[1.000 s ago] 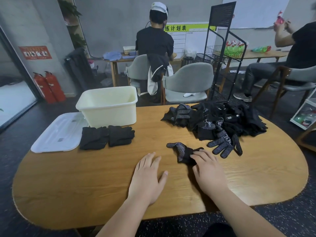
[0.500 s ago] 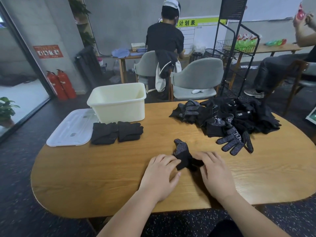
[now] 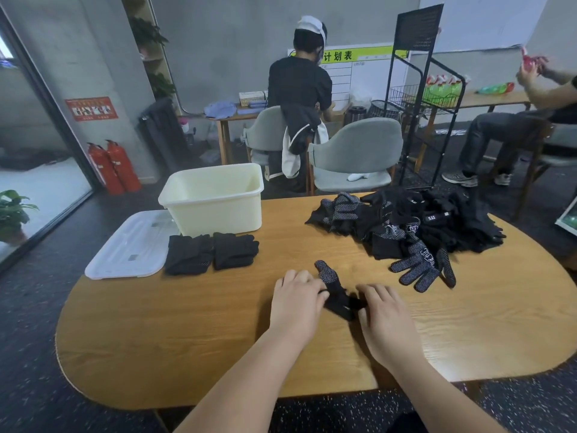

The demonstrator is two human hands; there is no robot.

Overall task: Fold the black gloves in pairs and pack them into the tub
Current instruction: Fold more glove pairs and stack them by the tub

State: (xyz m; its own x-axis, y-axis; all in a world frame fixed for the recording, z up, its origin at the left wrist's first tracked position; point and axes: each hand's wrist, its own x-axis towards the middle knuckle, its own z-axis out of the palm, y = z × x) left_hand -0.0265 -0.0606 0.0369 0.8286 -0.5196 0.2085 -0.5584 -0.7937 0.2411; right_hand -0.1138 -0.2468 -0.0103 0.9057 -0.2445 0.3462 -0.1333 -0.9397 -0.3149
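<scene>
Left hand (image 3: 296,303) moved onto glove (image 3: 335,296), right hand (image 3: 385,317) too, fingers (image 3: 304,278) curled gripping it, 2 folded pairs (image 3: 189,254) outside tub (image 3: 218,212)

dim even indoor light | daylight at left glass | soft shadows | wide-angle edge bending | slight blur

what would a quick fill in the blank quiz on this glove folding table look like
1. The clear lid lies to the ______ of the tub.
2. ______ folded bundles sit on the table in front of the tub.
3. The left hand and right hand grip one glove patterned with white ______.
4. The loose pile of gloves lies on the table's ______ side.

Missing words: left, two, dots, right.
</scene>
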